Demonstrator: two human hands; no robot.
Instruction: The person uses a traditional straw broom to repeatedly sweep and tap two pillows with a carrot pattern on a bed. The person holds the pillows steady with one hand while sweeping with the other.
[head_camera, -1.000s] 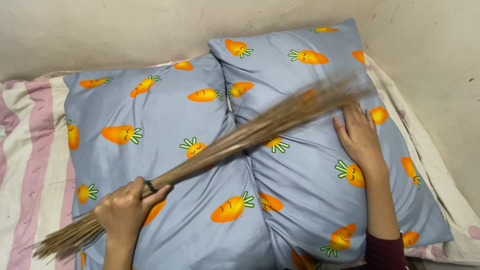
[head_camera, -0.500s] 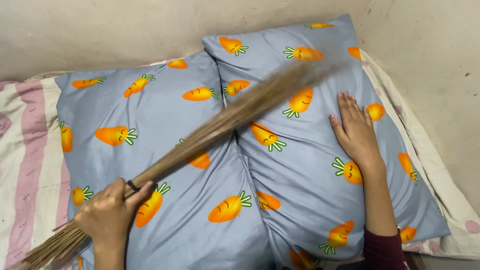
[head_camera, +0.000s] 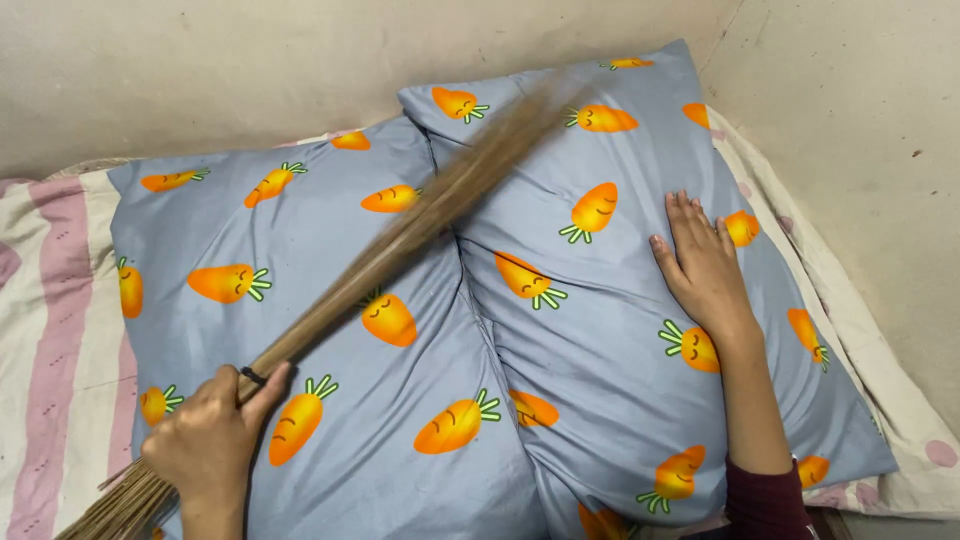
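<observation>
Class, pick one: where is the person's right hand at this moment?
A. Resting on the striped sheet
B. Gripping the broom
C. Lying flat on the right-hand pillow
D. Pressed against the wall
C: the right hand lies open, palm down, on the right pillow, while the left hand grips the broom.

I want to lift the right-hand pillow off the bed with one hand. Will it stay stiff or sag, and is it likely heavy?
The right pillow will probably sag: its cover creases deeply where it meets the left pillow and dents under the right hand. It looks plump, so likely light for its bulk. The smooth cover may slip in a flat grip; pinching a corner seems safer.
</observation>
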